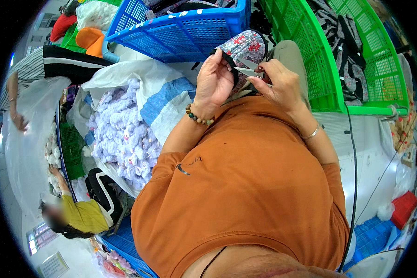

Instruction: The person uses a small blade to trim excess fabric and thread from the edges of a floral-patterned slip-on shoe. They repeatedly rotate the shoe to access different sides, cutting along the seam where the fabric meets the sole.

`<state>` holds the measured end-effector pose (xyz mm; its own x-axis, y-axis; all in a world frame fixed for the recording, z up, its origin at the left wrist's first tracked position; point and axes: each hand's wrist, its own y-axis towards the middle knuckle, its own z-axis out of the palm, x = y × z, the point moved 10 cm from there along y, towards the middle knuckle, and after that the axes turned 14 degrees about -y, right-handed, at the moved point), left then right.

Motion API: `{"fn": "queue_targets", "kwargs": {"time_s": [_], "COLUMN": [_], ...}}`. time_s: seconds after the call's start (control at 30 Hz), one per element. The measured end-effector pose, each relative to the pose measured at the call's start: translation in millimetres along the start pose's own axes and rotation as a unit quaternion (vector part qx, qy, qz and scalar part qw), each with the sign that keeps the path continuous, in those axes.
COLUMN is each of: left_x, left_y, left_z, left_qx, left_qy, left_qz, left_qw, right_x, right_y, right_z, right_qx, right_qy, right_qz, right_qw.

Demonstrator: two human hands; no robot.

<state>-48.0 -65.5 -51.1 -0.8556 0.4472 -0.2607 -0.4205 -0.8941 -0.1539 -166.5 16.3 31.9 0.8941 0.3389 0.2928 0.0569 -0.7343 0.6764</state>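
A quilted floral fabric piece [246, 45] with black edging, grey with red flowers, is held before me; its exact kind I cannot tell. My left hand [214, 79], a beaded bracelet on its wrist, pinches the piece at its near left edge. Metal thread snips [246, 70] are gripped in my right hand [279, 83], which wears a bangle. Their pointed blades stand apart and reach leftward to the black edging, close to my left fingertips. Whether a thread lies between the blades is too small to see.
A blue crate [180, 34] of dark fabric stands ahead, and a green crate [331, 88] of similar floral pieces at the right. On the left is a white sack [167, 74] of fluffy lavender items [123, 129]. A black cable [353, 162] hangs at right. Two other people are at far left.
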Motion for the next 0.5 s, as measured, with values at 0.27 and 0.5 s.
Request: {"fn": "queue_targets", "kwargs": {"time_s": [0.27, 0.5], "left_x": [4.2, -3.4], "left_y": [-5.3, -6.2], "left_z": [4.0, 17.8], "left_qx": [-0.012, 0.025], "left_qy": [-0.028, -0.036], "left_qz": [-0.014, -0.034], "left_qw": [0.999, 0.998], "right_x": [40.4, -30.6], "right_y": [-11.0, -19.6], "right_z": [15.7, 0.4], "right_qx": [0.082, 0.021], "right_qy": [0.031, 0.114], "right_qz": [-0.2, 0.025], "right_qw": [0.976, 0.993]}}
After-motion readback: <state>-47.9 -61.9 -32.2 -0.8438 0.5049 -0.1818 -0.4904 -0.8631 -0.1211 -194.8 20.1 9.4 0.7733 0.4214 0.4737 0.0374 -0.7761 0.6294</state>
